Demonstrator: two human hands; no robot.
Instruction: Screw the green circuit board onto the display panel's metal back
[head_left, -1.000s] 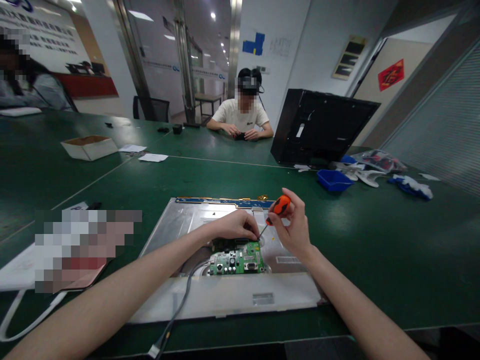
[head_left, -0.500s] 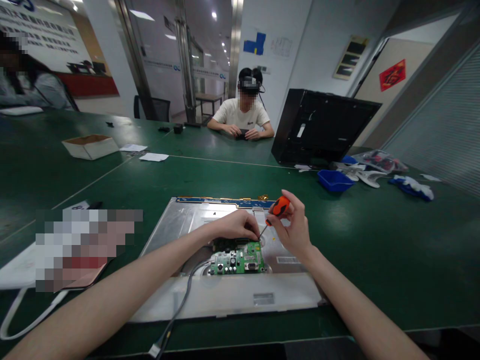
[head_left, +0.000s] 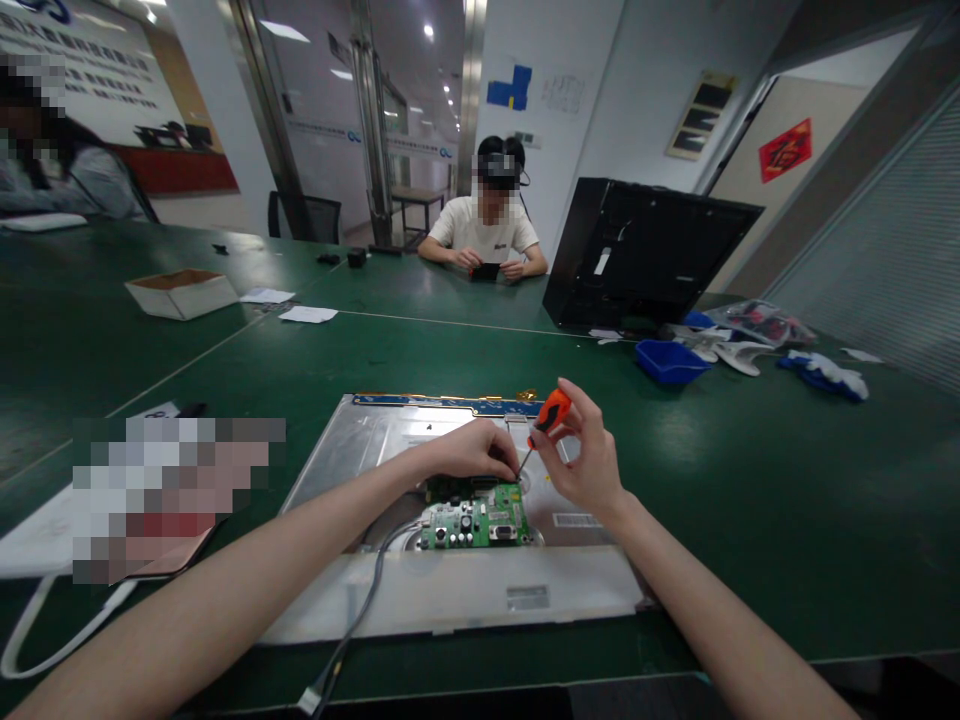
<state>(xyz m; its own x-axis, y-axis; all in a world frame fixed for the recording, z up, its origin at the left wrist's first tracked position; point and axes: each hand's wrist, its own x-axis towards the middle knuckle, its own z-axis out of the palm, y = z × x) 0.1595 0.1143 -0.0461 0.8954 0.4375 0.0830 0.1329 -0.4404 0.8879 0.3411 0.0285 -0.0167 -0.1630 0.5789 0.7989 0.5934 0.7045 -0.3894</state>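
An orange and black screwdriver (head_left: 553,411) is pinched at its handle in my right hand (head_left: 589,455). Its shaft slants down and left, with the tip at the upper right corner of a green circuit board (head_left: 480,518). Beside that tip, the thumb and fingers of my left hand (head_left: 480,450) are pressed together; whatever they may hold is hidden. The board lies on a silver metal display panel (head_left: 570,578), which has a blue circuit strip (head_left: 442,402) along its far edge. A grey cable (head_left: 375,590) runs from the board over the panel's near edge.
To the left lie a phone-like pink object (head_left: 176,555) and a white cable (head_left: 30,630). A white box (head_left: 182,298) stands farther back. At right are a black monitor housing (head_left: 645,255), a blue tray (head_left: 671,362) and gloves (head_left: 823,375). A person (head_left: 484,225) sits across the table.
The screwdriver handle and my right fingers have shifted slightly left, and the handle has turned a little. My left hand stays in place. The person opposite has moved their hands slightly.
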